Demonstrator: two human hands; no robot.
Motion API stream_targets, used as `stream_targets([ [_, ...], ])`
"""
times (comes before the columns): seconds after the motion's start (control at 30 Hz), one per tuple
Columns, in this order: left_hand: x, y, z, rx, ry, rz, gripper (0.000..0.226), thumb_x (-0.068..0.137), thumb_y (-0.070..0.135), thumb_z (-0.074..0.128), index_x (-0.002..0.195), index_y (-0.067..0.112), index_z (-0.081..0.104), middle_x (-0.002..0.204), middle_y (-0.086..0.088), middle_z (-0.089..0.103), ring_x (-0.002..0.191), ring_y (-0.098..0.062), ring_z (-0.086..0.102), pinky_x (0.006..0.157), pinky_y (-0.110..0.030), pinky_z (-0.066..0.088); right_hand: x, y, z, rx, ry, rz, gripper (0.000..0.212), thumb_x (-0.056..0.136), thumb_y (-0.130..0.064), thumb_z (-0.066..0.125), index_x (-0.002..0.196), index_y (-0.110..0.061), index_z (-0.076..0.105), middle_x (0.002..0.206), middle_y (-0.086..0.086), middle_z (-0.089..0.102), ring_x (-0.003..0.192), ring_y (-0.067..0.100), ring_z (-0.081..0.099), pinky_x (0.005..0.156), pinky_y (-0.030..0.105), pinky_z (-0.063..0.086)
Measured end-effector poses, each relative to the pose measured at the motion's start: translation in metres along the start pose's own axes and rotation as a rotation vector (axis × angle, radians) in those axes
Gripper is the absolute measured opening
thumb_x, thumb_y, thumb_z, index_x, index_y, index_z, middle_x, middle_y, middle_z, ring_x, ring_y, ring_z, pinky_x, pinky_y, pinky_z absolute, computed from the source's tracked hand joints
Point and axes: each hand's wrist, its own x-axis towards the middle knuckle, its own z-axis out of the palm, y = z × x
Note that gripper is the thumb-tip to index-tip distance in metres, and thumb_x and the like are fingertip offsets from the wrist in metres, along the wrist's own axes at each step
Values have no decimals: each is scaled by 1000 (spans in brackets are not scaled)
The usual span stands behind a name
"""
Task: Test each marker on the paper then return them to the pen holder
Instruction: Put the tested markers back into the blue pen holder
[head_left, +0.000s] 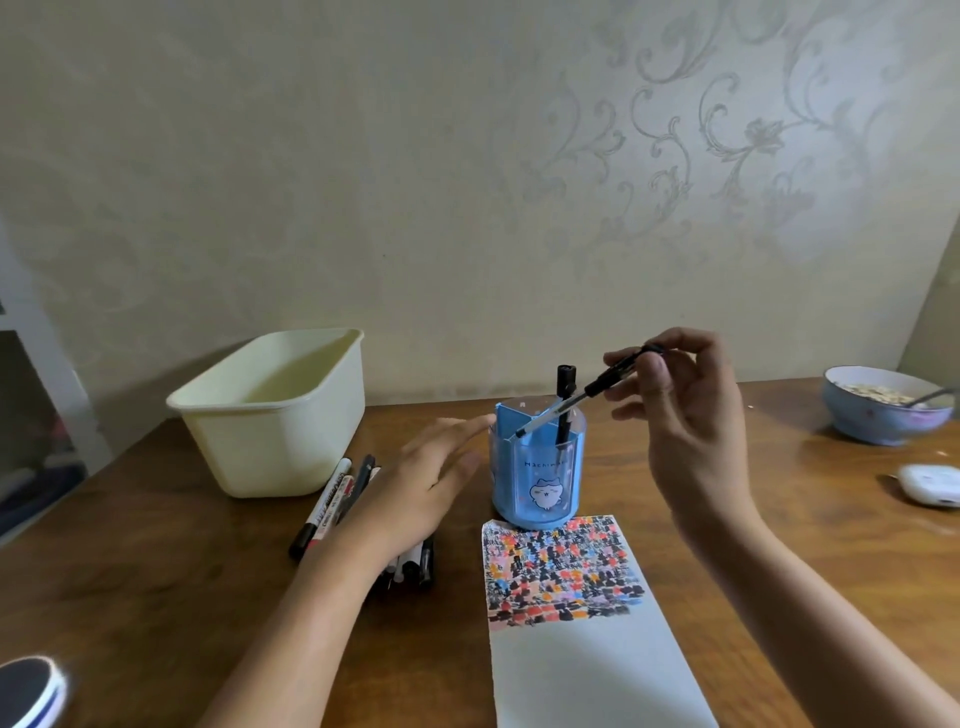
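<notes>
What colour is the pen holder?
Light blue, with a white cartoon cat on the front; the pen holder shows best in the head view.

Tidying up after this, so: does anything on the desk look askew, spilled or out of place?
Nothing is spilled or damaged. The one untidy spot is the loose markers lying in a heap on the table left of the pen holder, partly under the left hand.
</notes>
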Motion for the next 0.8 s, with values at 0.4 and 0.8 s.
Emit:
stream_targets([
  [0.4, 1, 1, -4, -74, -47, -13, 39, 105, 34, 40, 140, 50, 44, 148, 26, 40, 130, 5, 41, 105, -22, 37, -10, 14, 0, -593, -138, -165, 12, 97, -28, 62, 108, -27, 58, 94, -11, 74, 76, 7, 66, 64, 37, 57],
  [0.8, -29, -15, -30, 68, -147, -168, 48, 101, 25, 54, 132, 60, 43, 139, 30, 47, 133, 3, 38, 114, -30, 32, -11, 21, 0, -753, -171, -328, 32, 94, -25, 66, 125, -23, 64, 125, -3, 58, 69, 3, 52, 55, 18, 41],
])
